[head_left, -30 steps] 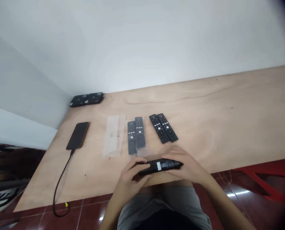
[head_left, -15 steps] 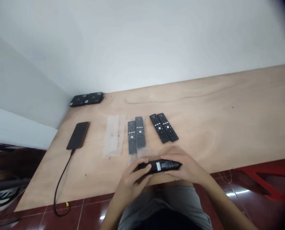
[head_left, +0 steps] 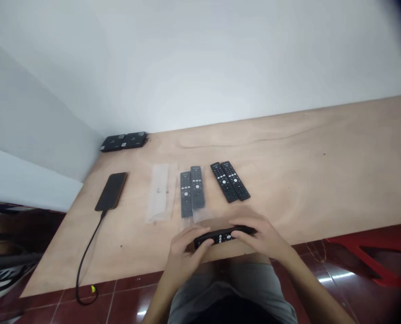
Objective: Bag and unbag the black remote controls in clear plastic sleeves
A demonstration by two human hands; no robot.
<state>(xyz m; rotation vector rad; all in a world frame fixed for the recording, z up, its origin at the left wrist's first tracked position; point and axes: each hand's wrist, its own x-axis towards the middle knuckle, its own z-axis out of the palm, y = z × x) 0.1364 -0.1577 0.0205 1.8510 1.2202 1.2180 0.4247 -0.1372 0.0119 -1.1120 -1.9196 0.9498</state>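
Wooden tabletop (head_left: 288, 180), hands (head_left: 187, 249) gripping black remote (head_left: 221, 237)

Two bare hands are seen raised close together, the left hand (head_left: 186, 247) and the right hand (head_left: 263, 234) both closed in a grip, the palms turned inward. The fingers of each are curved along the far side, while the left thumb (head_left: 205, 245) is pressed on the near side and the right thumb (head_left: 242, 236) is stretched inward across the front. The left forearm (head_left: 161, 288) and the right forearm (head_left: 313, 283), both uncovered, are angled inward from the bottom of the view.
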